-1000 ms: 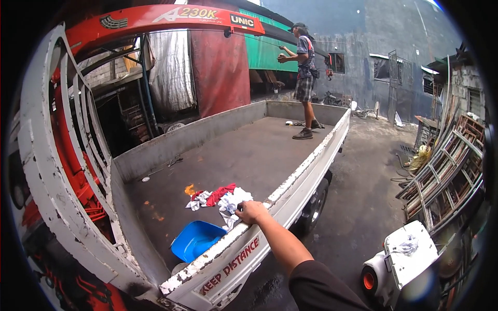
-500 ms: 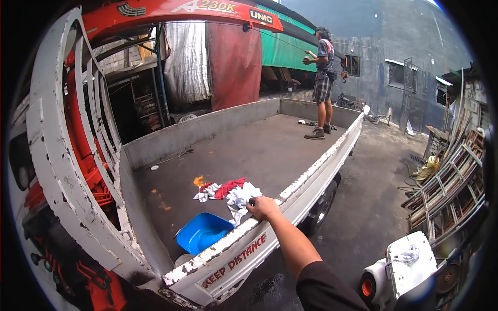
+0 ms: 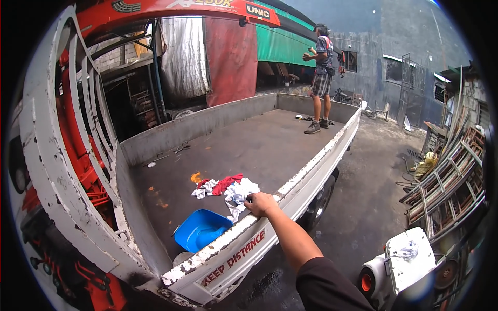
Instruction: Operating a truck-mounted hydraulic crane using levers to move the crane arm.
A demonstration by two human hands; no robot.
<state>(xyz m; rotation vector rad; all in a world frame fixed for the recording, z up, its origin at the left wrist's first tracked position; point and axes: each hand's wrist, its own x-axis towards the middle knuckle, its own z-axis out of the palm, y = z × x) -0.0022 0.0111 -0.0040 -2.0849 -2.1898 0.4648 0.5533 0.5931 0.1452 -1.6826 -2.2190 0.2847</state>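
Note:
My right hand (image 3: 261, 204) is closed over the chipped white top edge of the truck bed's side wall (image 3: 295, 189), its forearm reaching in from the lower right. Just past the fingertips lies a crumpled white rag (image 3: 240, 191) on the bed floor, with one end trailing toward the wall. Beside it is a bunched red and white cloth (image 3: 227, 183). A blue plastic basin (image 3: 193, 228) stands in the near corner, against the inside of the same wall. My left hand is out of view.
A co-worker (image 3: 322, 67) stands at the bed's far right end. The red crane boom (image 3: 181, 8) spans the top left above the white front frame (image 3: 49, 129). Ladders (image 3: 456, 181) lean at right, near a white boxy thing with a wheel (image 3: 410, 259).
My view has shifted slightly. My right hand keeps its place on the wall edge, and the co-worker's arms and feet have moved a little. The rags and basin stay put.

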